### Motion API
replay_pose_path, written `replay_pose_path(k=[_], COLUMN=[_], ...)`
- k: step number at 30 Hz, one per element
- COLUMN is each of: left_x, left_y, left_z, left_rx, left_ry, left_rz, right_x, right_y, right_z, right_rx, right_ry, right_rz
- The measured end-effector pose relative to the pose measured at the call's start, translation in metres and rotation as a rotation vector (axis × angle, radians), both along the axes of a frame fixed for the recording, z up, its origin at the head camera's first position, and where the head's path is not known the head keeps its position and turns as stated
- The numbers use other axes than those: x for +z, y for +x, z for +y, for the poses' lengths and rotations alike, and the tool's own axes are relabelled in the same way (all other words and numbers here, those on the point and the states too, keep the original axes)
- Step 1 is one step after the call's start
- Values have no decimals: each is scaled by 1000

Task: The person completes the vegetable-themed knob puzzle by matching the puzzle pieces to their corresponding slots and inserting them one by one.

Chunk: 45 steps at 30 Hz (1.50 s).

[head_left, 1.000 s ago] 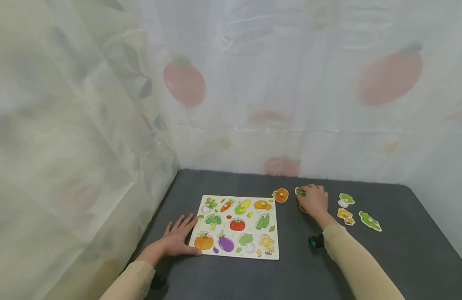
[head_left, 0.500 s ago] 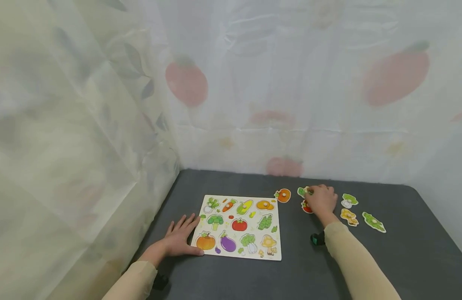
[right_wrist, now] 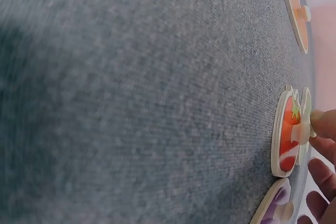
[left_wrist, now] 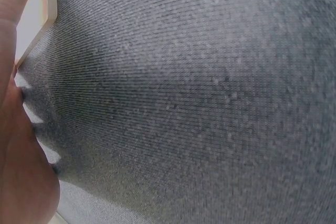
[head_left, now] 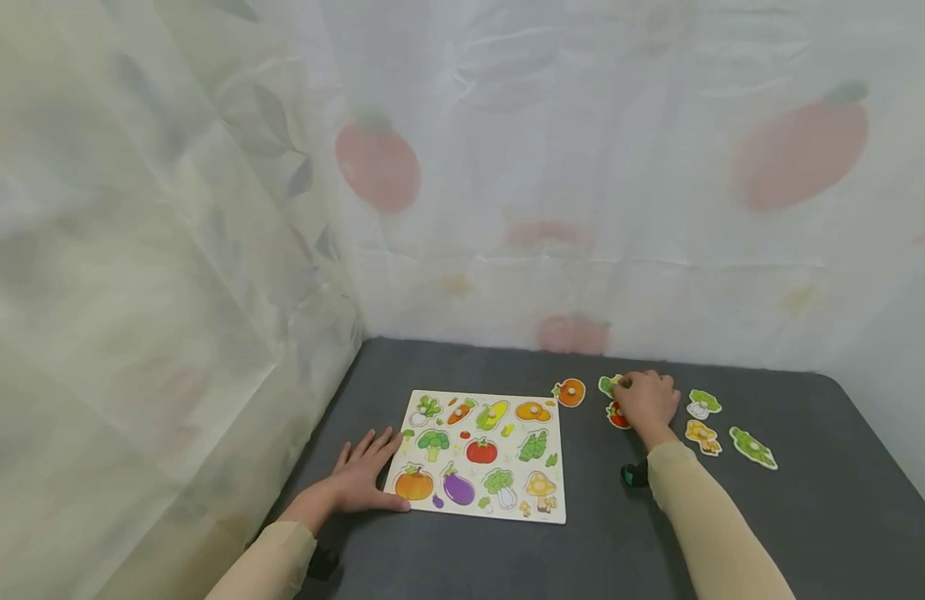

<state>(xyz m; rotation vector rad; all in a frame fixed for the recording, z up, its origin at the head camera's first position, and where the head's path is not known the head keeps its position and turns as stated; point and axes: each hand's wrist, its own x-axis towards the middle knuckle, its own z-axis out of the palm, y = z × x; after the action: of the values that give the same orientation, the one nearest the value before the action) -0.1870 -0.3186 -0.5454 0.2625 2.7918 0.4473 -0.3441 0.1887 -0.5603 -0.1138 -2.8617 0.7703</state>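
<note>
My left hand (head_left: 362,479) lies spread at the left edge of the cream puzzle board (head_left: 449,427), thumb and fingertips touching its rim. In the left wrist view a corner of the board (left_wrist: 51,11) shows beside my thumb. My right hand (head_left: 648,402) pinches the knob of a green vegetable puzzle piece (head_left: 607,386), whose outline is partly hidden. In the right wrist view, the red tomato piece (right_wrist: 289,140) stands in front of that green piece (right_wrist: 306,103), near my fingertips (right_wrist: 321,121). A purple eggplant piece (right_wrist: 274,205) lies close by, covered by my hand in the head view.
An orange pumpkin piece (head_left: 570,392) lies by the board's upper right corner. Right of my right hand are a bok choy piece (head_left: 704,404), a mushroom piece (head_left: 703,437) and a long green piece (head_left: 753,447). A pale curtain (head_left: 477,208) hangs behind the dark table (head_left: 462,558).
My right hand has shifted a little to the right, uncovering more of the green piece and the tomato piece. My left hand stays at the board; the whole head view has drifted slightly.
</note>
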Motion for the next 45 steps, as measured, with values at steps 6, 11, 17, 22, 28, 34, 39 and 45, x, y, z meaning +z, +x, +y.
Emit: replay_pose_path(k=[6,11,17,22,28,34,39,45], left_x=[2,2,-1,-1,-2,-5,-6,-1], left_y=[3,2,-1,-1,-1,-1,-1,-1], left_z=[1,1,-1,0,-1,-2,-4,-3], left_rx=[0,-1,2,3,-5,-1,0,-1], left_ry=[29,32,11,14,1,21,23,12], left_rz=[-9,-11,0,8,-10,-4,-4,-7], right_x=[-5,-2,-3,-4,1,10,14,16], right_y=[-4,-2,-5,-6,-2,7,18,40], right_z=[-1,-3,-5,-5,-7,-6,2,14], right_rx=[-24,-47,-61,-66,-63,59,240,507], right_ry=[32,45,47,33,-7,-37,-1,41], right_rz=[10,30,41,23,27,115,181,200])
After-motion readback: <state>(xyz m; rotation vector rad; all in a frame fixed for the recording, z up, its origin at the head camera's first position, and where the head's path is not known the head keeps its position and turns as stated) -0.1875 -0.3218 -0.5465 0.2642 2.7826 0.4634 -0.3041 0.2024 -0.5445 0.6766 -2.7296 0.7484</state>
